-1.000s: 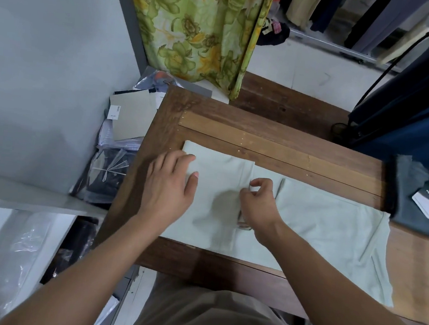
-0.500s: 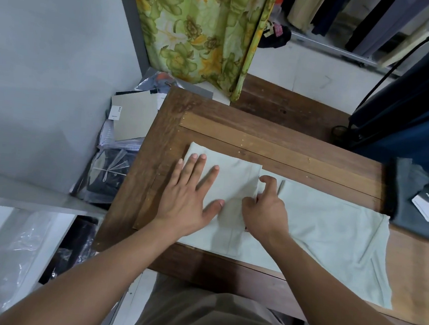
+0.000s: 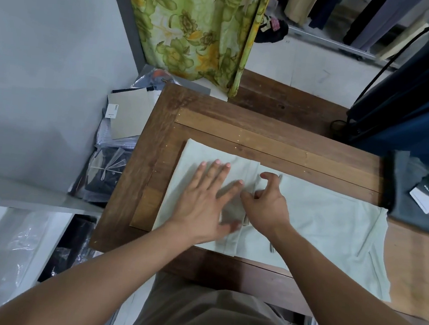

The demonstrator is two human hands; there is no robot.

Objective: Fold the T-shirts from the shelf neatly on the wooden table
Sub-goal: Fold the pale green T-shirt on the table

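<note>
The left hand (image 3: 204, 203) lies flat on the pale green T-shirt (image 3: 333, 226). Its fingers (image 3: 216, 170) are straight and spread, and they press down on the folded-over part of the cloth. The right hand (image 3: 266, 206) sits just beside it, almost touching. Its fingers (image 3: 268, 176) are curled, with thumb and fingertips closed on the cloth at the edge of that folded layer (how much cloth they pinch cannot be told, since the hand covers the spot).

The T-shirt lies spread on the wooden bench (image 3: 238, 117) with its long axis running from left to right, roughly along the near edge. Its doubled, folded end is toward the left edge of the bench, under the left hand. The single-layer end stretches toward the near right corner, where the cloth skews a little toward the person. The near side of the shirt reaches the near edge of the bench, and a strip of bare wood shows between the shirt and the far edge.

At the right edge of the bench lies a dark grey T-shirt (image 3: 408, 207) with a white tag (image 3: 423, 200) on top, just beside the far right end of the green one. Beyond the far left corner hangs a floral curtain (image 3: 195, 24), and plastic-wrapped packets (image 3: 126, 117) are piled on the floor along the left edge.
</note>
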